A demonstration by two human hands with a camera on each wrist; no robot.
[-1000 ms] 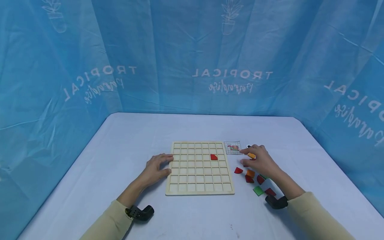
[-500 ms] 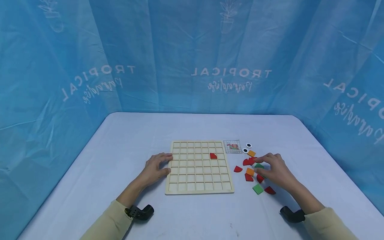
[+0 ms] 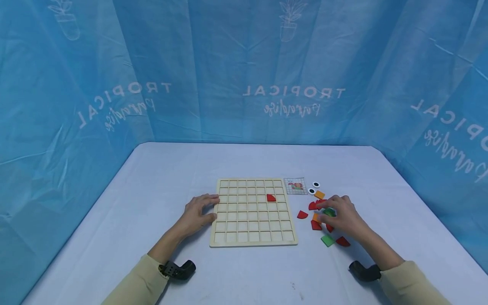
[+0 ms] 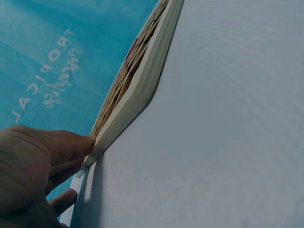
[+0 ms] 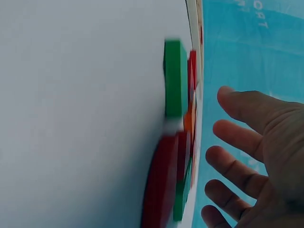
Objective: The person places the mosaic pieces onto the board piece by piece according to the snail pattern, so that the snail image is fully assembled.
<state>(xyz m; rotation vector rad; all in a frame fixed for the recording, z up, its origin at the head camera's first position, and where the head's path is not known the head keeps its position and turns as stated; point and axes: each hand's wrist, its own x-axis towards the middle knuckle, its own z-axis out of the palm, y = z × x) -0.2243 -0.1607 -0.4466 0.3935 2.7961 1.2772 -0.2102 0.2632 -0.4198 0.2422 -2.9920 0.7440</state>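
On the white tabletop (image 3: 171, 169), we see the grid board (image 3: 253, 244) well in from its far edge. The left hand (image 3: 199, 212) rests along the board's left edge, fingers relaxed. The right hand (image 3: 343, 217) has moved from beside the picture card (image 3: 295, 186) to over the green pieces (image 3: 329, 212), between the board and the tabletop's right edge. Its fingers look loose, gripping nothing. The board still carries one red piece (image 3: 271, 198), so we judge nothing new has been placed.

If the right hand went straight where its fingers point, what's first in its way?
The right hand would likely meet the red piece just left of its fingers, or pass above; depth is unclear.
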